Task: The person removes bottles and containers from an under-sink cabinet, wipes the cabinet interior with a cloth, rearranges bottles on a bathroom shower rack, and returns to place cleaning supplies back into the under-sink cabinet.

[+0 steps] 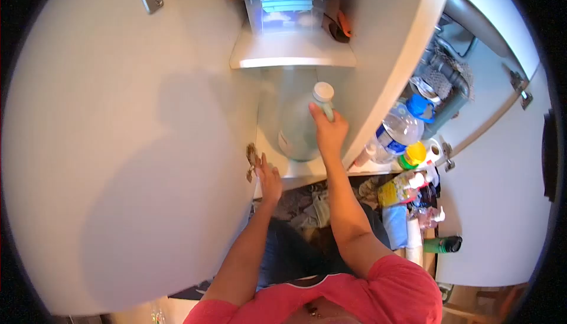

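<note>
Inside the lower compartment of a white cabinet stands a large clear jug (295,129) with a white cap (323,92). My right hand (331,132) is wrapped round the pale handle just below that cap. At the compartment's left front edge, my left hand (269,179) has its fingers apart and holds nothing. It is beside a brownish metal hinge (251,161) on the left door (130,147). The jug's base rests on the compartment floor.
Above is a shelf (292,49) with a clear plastic box (286,14). The right compartment holds grey pipes (452,76) and a blue-capped bottle (401,126). Several bottles, including a yellow one (396,189) and a green one (440,245), stand or lie before it. The right door (502,206) is swung outward.
</note>
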Demonstrator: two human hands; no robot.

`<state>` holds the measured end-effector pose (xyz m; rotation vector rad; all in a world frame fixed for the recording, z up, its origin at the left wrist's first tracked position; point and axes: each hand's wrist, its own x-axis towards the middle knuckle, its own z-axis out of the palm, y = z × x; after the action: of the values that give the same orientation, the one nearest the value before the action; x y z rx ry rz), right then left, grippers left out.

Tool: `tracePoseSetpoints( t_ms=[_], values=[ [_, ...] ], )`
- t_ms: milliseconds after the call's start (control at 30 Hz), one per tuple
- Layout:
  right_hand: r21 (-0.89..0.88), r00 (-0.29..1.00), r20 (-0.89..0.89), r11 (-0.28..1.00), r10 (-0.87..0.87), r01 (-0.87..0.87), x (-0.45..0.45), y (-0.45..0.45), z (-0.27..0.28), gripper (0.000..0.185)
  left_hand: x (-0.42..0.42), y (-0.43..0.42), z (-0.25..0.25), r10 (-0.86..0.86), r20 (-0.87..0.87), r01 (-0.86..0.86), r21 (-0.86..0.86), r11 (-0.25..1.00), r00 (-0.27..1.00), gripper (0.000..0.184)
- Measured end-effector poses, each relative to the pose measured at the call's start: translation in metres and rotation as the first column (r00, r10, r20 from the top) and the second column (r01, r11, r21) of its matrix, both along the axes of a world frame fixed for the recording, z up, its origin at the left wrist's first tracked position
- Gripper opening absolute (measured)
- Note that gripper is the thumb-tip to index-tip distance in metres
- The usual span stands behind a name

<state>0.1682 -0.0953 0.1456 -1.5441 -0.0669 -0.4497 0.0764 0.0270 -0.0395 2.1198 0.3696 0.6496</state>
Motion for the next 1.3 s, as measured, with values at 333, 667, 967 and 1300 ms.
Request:
tracePoseSetpoints(
  t_ms=[333,667,967,1300],
  values=[
    [0.017,0.951,-0.045,0.952,0.307,-0.306,-0.181,-0.186,0.097,0.025,-0.076,-0.033,-0.011,-0.147,0.074,0.158,-0.187,0.97,0.986,0.045],
    [-0.508,0.903,-0.174,0.821,-0.393,0.26,-0.344,-0.337,0.124,0.032,-0.068,-0.008,-0.042,-0.346,-0.227,0.132,-0.633,0.763,0.91,0.032],
    [-0.104,0.656,-0.647,0.898,-0.388,0.428,-0.448,-0.398,0.095,0.052,-0.064,-0.002,-0.046,-0.387,-0.258,0.066,-0.754,0.653,0.885,0.032],
    [-0.128,-0.051,-0.957,0.57,-0.287,-0.811,-0.46,-0.425,-0.003,0.045,-0.068,-0.006,-0.037,-0.419,-0.237,0.042,-0.83,0.556,0.877,0.03]
  ],
)
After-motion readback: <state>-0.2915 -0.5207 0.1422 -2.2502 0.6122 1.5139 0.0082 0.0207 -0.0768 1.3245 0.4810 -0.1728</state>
